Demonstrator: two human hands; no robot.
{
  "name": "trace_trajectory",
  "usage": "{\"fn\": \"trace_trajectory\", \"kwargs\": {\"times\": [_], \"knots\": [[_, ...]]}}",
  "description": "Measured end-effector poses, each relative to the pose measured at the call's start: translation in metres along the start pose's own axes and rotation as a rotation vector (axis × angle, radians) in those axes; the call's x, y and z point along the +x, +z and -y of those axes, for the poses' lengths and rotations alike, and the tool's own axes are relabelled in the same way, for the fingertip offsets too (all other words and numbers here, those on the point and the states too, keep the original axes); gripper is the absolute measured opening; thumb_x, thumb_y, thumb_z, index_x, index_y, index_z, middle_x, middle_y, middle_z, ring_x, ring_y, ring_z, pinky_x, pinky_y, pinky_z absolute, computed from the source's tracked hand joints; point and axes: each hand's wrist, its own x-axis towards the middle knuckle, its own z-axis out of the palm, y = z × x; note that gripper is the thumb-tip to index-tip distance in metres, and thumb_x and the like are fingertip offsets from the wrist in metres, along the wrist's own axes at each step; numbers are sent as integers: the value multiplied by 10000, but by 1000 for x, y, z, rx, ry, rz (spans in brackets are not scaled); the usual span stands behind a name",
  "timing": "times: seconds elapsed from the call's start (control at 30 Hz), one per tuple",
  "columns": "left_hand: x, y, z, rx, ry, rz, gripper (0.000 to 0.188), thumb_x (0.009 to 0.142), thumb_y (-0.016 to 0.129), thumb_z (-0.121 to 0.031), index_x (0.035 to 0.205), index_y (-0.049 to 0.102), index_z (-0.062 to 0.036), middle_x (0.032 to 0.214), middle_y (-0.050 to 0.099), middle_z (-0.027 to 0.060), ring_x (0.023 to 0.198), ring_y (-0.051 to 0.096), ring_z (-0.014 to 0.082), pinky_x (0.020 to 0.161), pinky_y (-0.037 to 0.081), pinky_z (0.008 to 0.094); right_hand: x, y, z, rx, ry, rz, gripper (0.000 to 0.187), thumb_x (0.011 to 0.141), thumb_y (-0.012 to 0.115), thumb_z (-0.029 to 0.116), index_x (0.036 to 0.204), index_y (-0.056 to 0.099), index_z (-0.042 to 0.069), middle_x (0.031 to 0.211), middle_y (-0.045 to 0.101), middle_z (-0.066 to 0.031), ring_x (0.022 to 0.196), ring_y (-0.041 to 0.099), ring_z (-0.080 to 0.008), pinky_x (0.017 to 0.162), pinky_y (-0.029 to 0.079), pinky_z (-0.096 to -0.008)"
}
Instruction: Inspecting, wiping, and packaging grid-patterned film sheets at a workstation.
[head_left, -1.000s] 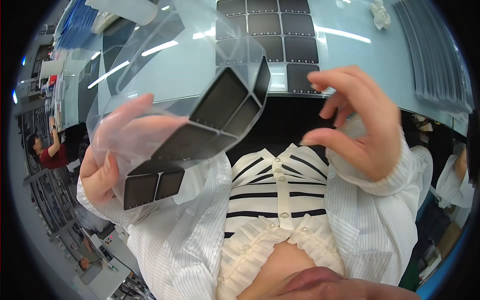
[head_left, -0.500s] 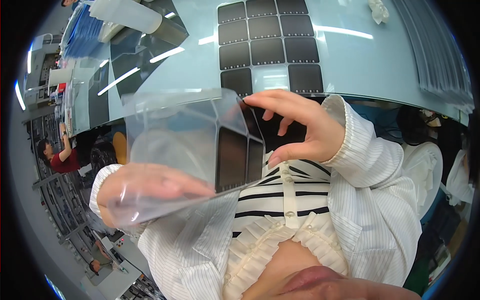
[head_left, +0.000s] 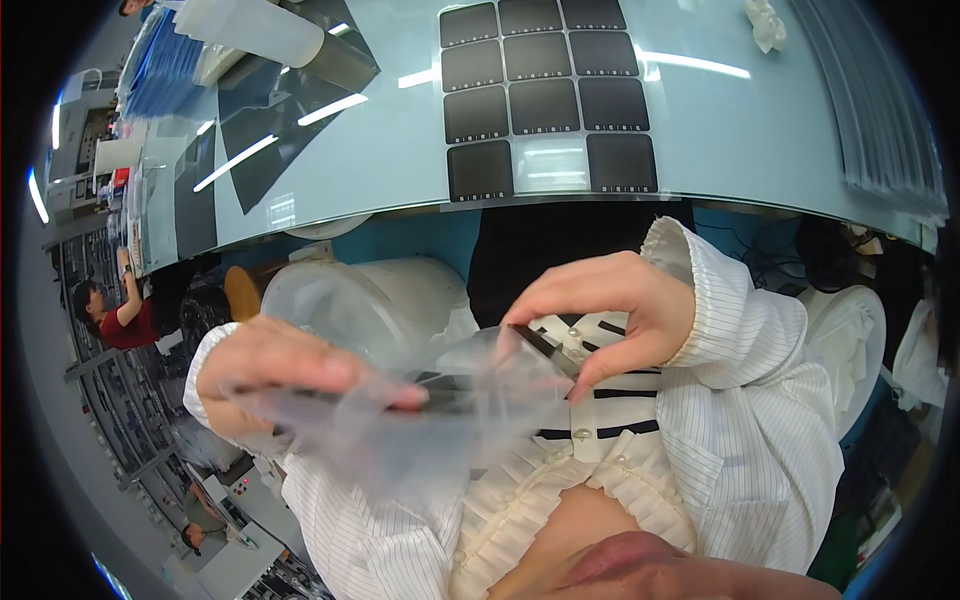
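Observation:
In front of my chest a clear plastic film (head_left: 400, 450), folded and blurred by motion, hangs between my two hands. My left hand (head_left: 285, 370) grips it from the left, its fingertips beside a dark patch in the film. My right hand (head_left: 615, 310) pinches a dark thin panel (head_left: 543, 347) between thumb and fingers at the film's right end. Whether that panel is still attached to the film I cannot tell. On the table beyond lies a sheet of dark rounded rectangles (head_left: 542, 105) in rows, with one place in its nearest row showing pale.
The glass-topped table (head_left: 390, 165) holds dark flat sheets (head_left: 290, 110), a translucent bottle (head_left: 250, 30) and blue-edged stacks (head_left: 165, 60) at left. A tall stack of clear sheets (head_left: 870, 100) and a crumpled white wad (head_left: 766, 25) are at right. Below stands a white bin (head_left: 410, 290).
Both hands have brought the film lower and nearer my chest. It was spread upright with dark panels showing; now it is tilted and folded, uncovering the bin and the table's front edge.

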Motion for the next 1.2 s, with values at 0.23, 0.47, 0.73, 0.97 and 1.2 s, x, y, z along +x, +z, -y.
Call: {"fn": "trace_trajectory", "kwargs": {"times": [0.23,0.47,0.73,0.97,1.2], "knots": [[-18,-8,1,300,-349,-289,492,894,533,-452,928,650,25,882,675,123,716,644,273,631,475,304,-18,0,9,537,46,-31,678,635,824,107,1232,533,-25,1137,600,-167,1024,601,-246,915,476,-347],[-55,6,5,411,-349,-591,480,917,519,-413,943,650,48,827,661,115,793,631,211,709,463,293,-32,-30,23,305,49,-73,654,647,814,116,1219,535,-35,1095,615,-181,996,616,-267,825,526,-348],[-83,24,18,433,-210,-861,348,915,536,-254,967,645,72,824,658,112,668,573,175,608,421,274,-11,-36,31,27,181,-43,631,652,815,248,1148,578,-61,1000,646,-184,890,634,-278,723,520,-342],[-91,57,32,-94,263,-1348,70,819,535,-67,843,595,-95,810,576,-22,818,553,87,836,422,239,-6,-42,46,-764,241,-36,511,623,779,162,1048,588,-47,953,620,-170,808,640,-305,707,522,-309],[-65,65,50,302,419,-1776,289,871,420,-233,988,605,-43,880,624,55,815,609,173,796,518,331,0,-35,41,-1015,220,-330,591,573,781,70,1124,590,-24,1067,564,-157,920,599,-272,714,515,-304]]}}
